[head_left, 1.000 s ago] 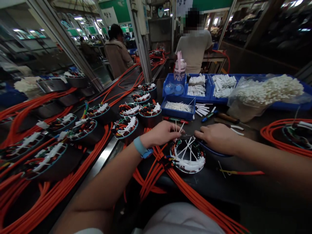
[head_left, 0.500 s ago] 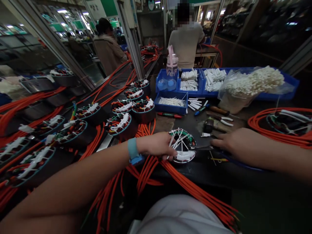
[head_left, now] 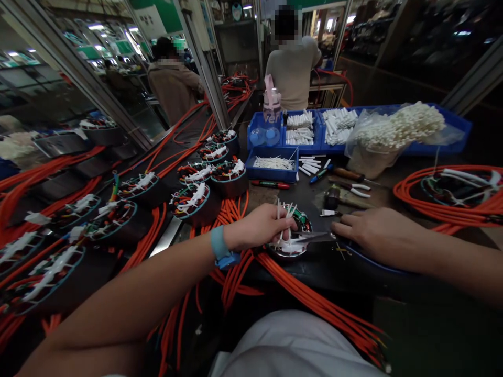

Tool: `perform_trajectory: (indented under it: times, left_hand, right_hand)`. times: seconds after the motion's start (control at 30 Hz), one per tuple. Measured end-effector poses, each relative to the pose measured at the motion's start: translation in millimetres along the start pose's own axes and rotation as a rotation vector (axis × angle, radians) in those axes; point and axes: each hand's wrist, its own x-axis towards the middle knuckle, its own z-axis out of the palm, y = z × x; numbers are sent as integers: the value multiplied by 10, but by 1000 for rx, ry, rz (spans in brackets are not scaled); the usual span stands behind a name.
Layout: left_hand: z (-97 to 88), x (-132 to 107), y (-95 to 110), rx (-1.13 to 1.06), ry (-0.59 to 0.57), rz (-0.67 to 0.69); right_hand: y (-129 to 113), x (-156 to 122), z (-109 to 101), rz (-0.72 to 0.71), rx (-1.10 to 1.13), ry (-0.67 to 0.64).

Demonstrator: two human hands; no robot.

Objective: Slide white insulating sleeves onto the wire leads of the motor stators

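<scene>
The stator [head_left: 293, 238] sits on the dark workbench [head_left: 314, 267] directly ahead of the person, with white cable tie tails [head_left: 283, 213] standing up from its winding. The left hand [head_left: 261, 226], which wears a blue wristband [head_left: 219, 247], rests on the stator's left rim. Its fingers are drawn together and pinch the bundle of tails against the thumb. The right hand [head_left: 369, 233] lies palm down just right of the stator, fingers pressed together and curled over the rear of a metal tool [head_left: 314, 237]. The tool's flat tip reaches the stator's right edge; the grip under the palm is hidden. A bundle of orange cables [head_left: 314, 306] leaves the stator's near side and runs toward the person. Left of the stator, finished stators [head_left: 192, 198] stand in rows among more orange cable. Beyond the stator lie a red marker [head_left: 271, 184], a blue tray of loose cable ties [head_left: 273, 165] and a mallet [head_left: 338, 197]. Further beyond it, a clear bag of white parts [head_left: 393, 131] rests against blue bins [head_left: 456, 125]. Well right of the stator lies a coil of orange cable [head_left: 444, 201]. Far beyond the stator, two people [head_left: 293, 68] stand facing away.
</scene>
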Motion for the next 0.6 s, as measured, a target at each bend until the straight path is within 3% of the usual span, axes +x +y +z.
perform_trajectory:
  times: [0.2, 0.33, 0.47, 0.6]
  left_hand:
    - [8, -46, 11, -29, 3, -20]
    - [-58, -95, -50, -97, 35, 18]
    - [-147, -196, -100, -156, -10, 54]
    - [-167, -272, -94, -74, -16, 38]
  right_hand:
    - [-168, 102, 83, -28, -68, 29]
    - [-149, 85, 114, -4, -114, 57]
    - [-145, 157, 41, 35, -29, -1]
    - [-197, 278, 6, -14, -14, -69]
